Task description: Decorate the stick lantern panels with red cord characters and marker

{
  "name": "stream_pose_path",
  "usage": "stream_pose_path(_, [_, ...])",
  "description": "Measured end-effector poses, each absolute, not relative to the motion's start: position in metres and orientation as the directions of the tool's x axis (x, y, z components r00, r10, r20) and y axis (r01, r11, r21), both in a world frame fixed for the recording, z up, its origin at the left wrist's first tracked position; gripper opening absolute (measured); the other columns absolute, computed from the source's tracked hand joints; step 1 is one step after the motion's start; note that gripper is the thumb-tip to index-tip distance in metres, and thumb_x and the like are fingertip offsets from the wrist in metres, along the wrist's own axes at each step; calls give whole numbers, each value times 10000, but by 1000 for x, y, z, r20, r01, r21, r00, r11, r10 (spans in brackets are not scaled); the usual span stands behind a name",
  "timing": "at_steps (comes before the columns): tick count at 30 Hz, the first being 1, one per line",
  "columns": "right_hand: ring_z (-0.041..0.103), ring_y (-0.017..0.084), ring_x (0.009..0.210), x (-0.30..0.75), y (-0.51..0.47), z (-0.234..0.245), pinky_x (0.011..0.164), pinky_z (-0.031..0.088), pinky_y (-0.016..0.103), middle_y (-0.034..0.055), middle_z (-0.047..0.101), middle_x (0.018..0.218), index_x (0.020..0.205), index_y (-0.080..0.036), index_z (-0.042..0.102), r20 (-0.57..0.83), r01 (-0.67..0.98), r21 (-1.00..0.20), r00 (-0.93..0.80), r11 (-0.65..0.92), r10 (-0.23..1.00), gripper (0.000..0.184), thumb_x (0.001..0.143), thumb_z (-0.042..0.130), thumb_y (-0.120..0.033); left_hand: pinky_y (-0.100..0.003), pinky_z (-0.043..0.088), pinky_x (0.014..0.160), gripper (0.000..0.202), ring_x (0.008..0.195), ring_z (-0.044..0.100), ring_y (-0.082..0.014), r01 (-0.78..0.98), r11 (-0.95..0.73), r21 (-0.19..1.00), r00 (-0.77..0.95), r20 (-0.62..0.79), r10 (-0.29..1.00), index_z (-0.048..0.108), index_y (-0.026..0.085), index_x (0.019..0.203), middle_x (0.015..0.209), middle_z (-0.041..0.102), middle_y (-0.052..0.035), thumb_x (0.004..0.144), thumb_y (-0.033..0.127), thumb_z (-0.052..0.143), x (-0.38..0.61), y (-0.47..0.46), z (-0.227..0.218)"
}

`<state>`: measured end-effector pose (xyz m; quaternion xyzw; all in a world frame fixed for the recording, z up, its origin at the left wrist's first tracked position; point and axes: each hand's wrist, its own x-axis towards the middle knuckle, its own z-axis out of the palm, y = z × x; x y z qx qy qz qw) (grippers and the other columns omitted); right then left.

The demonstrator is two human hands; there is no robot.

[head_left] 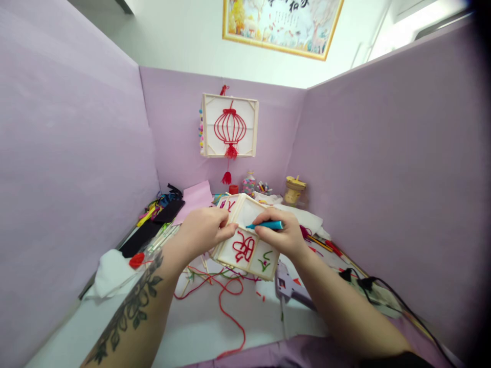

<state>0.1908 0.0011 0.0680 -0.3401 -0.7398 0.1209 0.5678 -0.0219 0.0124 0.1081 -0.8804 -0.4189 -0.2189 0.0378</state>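
Observation:
My right hand (pixel 284 237) is closed on a blue marker pen (pixel 273 225), its tip pointing left at an upper white panel. That panel belongs to a box-shaped lantern (pixel 229 254) framed with pale wooden sticks, tilted between my hands above the table. Against its left edge my left hand (pixel 207 230) is closed, with the thumb lying toward the pen tip. A red yarn-like character (pixel 244 247) and a green shape (pixel 265 261) decorate the face toward me. Whether the pen tip touches the panel I cannot tell.
A finished-looking lantern (pixel 230 128) with red tassels hangs on the back partition. Loose red yarn (pixel 233 319) trails across the table front. A glue gun (pixel 286 286) lies at right beside a power strip (pixel 378 299). Black sheets (pixel 146 237) and a white cloth (pixel 113 271) lie left.

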Motion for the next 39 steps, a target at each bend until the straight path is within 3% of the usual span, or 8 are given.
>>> stream_pose_path(16, [523,126,515,198,2,68,539,427,258,-19,626,565,619,-202,660,731,388,-578,-144,718,667,68,635,596,-189,-260,257,553,323,562,420,-115,744,-657,125,556,429,712,541,165,608,601,548,-3,849,379,517,-22,13,107])
stream_pose_path(22, [488,119,479,204,1,68,493,388,250,-29,581,504,565,-198,638,734,377,-609,-67,698,676,65,597,583,-187,-259,256,554,317,570,429,-117,746,-653,129,555,421,717,544,165,611,603,551,-2,847,376,522,-22,14,106])
stream_pose_path(29, [497,117,489,204,1,65,502,402,248,-23,613,547,615,-201,663,728,397,-587,-123,705,675,67,630,598,-201,-254,262,546,317,558,432,-115,747,-653,126,555,423,716,550,166,613,594,550,-2,846,379,522,-22,12,108])
stream_pose_path(39, [494,126,484,205,-1,67,497,381,263,-26,585,512,560,-203,635,722,405,-623,-31,669,691,67,597,582,-188,-256,257,551,301,574,448,-123,755,-645,119,553,415,723,559,168,626,610,572,-9,848,368,521,-22,12,107])
